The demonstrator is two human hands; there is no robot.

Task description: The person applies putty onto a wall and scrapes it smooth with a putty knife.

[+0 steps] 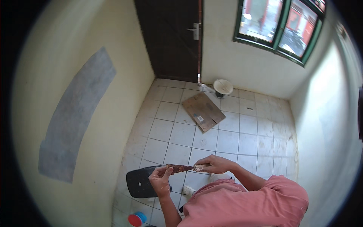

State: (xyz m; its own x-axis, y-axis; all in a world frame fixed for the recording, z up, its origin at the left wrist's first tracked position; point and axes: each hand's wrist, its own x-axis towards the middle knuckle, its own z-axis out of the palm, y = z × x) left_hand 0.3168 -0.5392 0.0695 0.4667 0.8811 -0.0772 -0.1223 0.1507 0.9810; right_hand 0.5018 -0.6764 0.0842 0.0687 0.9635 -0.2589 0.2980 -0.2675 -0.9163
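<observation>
A rusty brown putty knife point(180, 168) is held level in front of my body, between my two hands. Its blade widens toward the left and narrows toward the right. My right hand point(216, 164) is closed round the handle end, and whitish residue shows on the fingers and near the handle. My left hand point(160, 182) pinches the wide end of the blade, thumb on the near face. Below and to the left of that hand stands a black plastic stool point(140, 183), partly covered by the hand.
Near the left wall sits a red and blue round container point(137, 218). Flattened cardboard point(204, 111) lies on the tiled floor, with a bucket point(223, 87) behind it. A grey patch point(75, 117) marks the left wall. A dark door point(170, 41) and a green-framed window point(278, 47) are ahead.
</observation>
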